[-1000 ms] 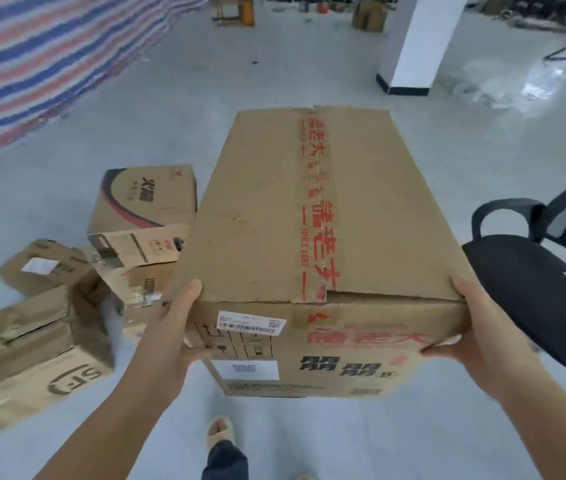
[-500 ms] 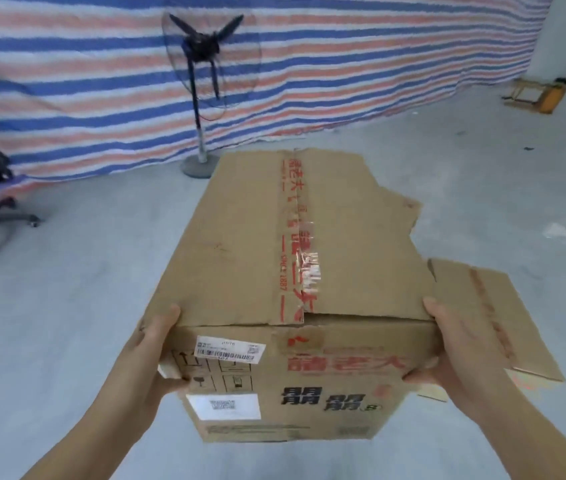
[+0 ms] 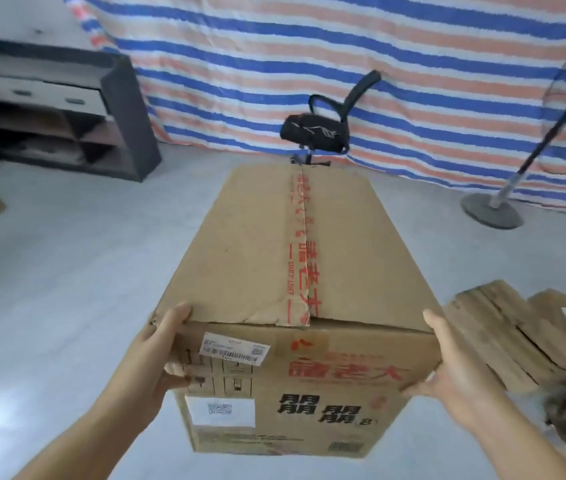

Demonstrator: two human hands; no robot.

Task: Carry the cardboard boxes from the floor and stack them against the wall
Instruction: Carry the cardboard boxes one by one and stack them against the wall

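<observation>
I am holding a large cardboard box (image 3: pixel 295 306) off the floor at centre view, its long axis running toward 12 o'clock and its top seam sealed with red-printed tape (image 3: pixel 300 251). My left hand (image 3: pixel 160 358) is grasping the near left corner, thumb lying on the top edge and fingers curling over the near face beside a barcode label (image 3: pixel 236 351). My right hand (image 3: pixel 447 368) is grasping the near right corner, thumb up along the edge, fingers wrapping under the face. At 12 o'clock beyond the box a black office chair (image 3: pixel 319 131) is standing before a striped tarpaulin (image 3: pixel 343 64). A dark shelf unit (image 3: pixel 66 112) is sitting at 10 o'clock, a pedestal fan (image 3: pixel 503 202) at 2 o'clock, and other cardboard boxes (image 3: pixel 524 337) are lying at 4 o'clock on the grey floor (image 3: pixel 66 271).
</observation>
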